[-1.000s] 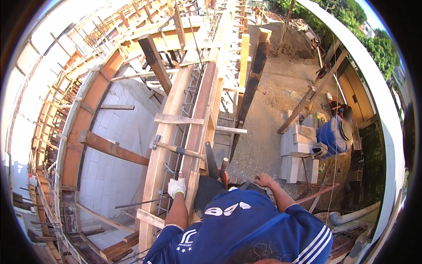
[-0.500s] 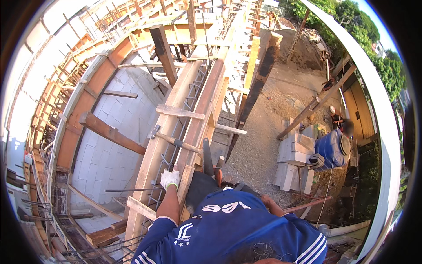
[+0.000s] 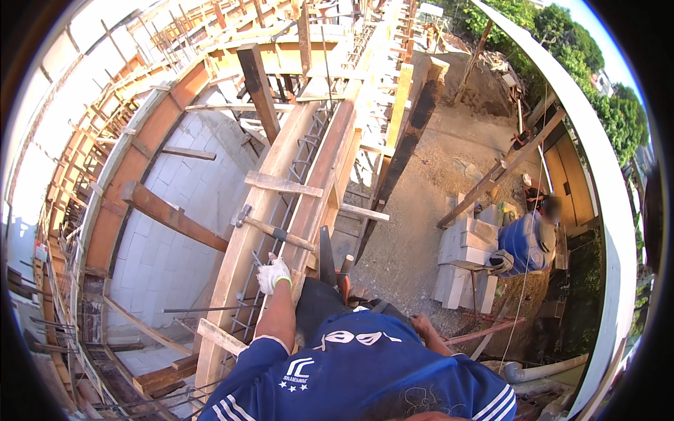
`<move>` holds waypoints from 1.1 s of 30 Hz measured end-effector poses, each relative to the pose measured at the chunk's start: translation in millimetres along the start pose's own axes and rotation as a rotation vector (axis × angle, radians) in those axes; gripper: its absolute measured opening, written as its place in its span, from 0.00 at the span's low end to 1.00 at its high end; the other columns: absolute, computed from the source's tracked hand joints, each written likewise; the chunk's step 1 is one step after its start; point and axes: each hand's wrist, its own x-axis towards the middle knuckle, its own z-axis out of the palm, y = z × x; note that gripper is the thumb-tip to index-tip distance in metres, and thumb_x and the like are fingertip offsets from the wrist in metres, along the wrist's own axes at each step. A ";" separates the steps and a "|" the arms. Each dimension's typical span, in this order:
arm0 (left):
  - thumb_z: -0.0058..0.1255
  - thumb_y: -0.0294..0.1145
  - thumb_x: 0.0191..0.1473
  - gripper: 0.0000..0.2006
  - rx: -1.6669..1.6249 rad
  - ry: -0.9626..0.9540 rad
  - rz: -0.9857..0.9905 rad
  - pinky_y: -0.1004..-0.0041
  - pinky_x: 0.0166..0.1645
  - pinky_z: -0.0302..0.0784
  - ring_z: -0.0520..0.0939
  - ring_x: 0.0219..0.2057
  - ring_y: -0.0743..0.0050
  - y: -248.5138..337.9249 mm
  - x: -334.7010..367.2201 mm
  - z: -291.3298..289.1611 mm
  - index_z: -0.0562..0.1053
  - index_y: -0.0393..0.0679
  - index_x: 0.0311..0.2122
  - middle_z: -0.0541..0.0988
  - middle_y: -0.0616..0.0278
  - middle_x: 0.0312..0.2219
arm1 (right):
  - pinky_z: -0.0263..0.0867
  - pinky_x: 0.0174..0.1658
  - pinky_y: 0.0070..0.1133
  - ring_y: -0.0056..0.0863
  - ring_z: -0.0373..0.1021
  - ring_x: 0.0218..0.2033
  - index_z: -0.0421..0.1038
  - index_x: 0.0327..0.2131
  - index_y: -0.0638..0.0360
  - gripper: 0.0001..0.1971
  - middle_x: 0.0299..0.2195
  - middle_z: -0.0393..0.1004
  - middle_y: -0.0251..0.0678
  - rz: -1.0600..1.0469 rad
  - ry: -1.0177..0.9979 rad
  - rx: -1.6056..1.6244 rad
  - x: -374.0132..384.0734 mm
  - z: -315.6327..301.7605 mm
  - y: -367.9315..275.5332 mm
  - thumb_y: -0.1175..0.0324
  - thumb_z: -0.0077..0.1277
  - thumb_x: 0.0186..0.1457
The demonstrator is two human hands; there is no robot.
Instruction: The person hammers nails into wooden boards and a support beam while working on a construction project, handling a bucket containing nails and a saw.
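Note:
My left hand (image 3: 273,274), in a white glove, is over the steel bars inside the long wooden formwork (image 3: 281,175). Its fingers look curled, but whatever they hold is hidden. Just ahead of it a hammer (image 3: 275,230) with a wooden handle and dark grip lies across both sides of the formwork. My bare right hand (image 3: 421,325) is low beside my right hip, its fingers too hidden to read. Near my waist a dark flat blade (image 3: 326,257) stands up beside a wooden handle (image 3: 347,264). The reinforcement bars (image 3: 298,158) run along the formwork channel.
Short cross-battens (image 3: 283,184) bridge the formwork. A timber post (image 3: 421,112) leans at its right. Far below are a blue barrel (image 3: 521,242), pale blocks (image 3: 460,242) and a person (image 3: 537,195). Left lies a block wall (image 3: 186,182) with a protruding beam (image 3: 168,214).
My left hand has shifted slightly, with its fingers turned more to the left over the channel. My right hand shows more beside my hip. The hammer lies as before.

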 end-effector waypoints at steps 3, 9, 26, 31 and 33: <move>0.38 0.69 0.58 0.39 0.013 0.014 -0.088 0.52 0.56 0.73 0.79 0.53 0.49 6.0 -4.3 -11.7 0.76 0.38 0.52 0.77 0.46 0.52 | 0.73 0.30 0.29 0.33 0.76 0.27 0.76 0.37 0.69 0.18 0.30 0.78 0.43 0.022 -0.018 0.041 7.1 -8.2 -31.2 0.59 0.52 0.59; 0.41 0.66 0.57 0.36 -0.023 -0.069 -0.166 0.53 0.56 0.73 0.79 0.53 0.49 19.6 -3.0 -22.0 0.74 0.40 0.54 0.76 0.47 0.52 | 0.72 0.32 0.26 0.29 0.77 0.32 0.73 0.43 0.65 0.15 0.34 0.79 0.41 -0.148 0.046 0.327 61.1 -38.5 -126.8 0.60 0.52 0.63; 0.50 0.58 0.54 0.30 0.048 -0.088 -0.232 0.55 0.54 0.73 0.81 0.48 0.51 19.8 19.5 -12.2 0.72 0.43 0.52 0.77 0.51 0.48 | 0.68 0.36 0.22 0.26 0.71 0.35 0.63 0.58 0.66 0.29 0.43 0.75 0.41 -0.396 -0.045 0.187 113.1 46.0 -427.7 0.56 0.55 0.61; 0.51 0.59 0.52 0.31 0.024 -0.114 -0.230 0.54 0.53 0.74 0.81 0.48 0.50 20.1 21.5 -20.0 0.73 0.42 0.51 0.77 0.50 0.49 | 0.69 0.40 0.30 0.33 0.71 0.38 0.59 0.62 0.65 0.36 0.49 0.71 0.46 -0.330 0.055 0.230 141.1 85.0 -439.7 0.48 0.54 0.60; 0.53 0.59 0.51 0.32 0.015 -0.100 -0.221 0.54 0.54 0.74 0.81 0.49 0.49 21.0 19.5 -21.5 0.74 0.42 0.50 0.78 0.50 0.48 | 0.69 0.39 0.33 0.35 0.71 0.39 0.58 0.62 0.64 0.36 0.48 0.71 0.45 -0.284 0.033 0.292 149.2 92.2 -440.3 0.48 0.54 0.60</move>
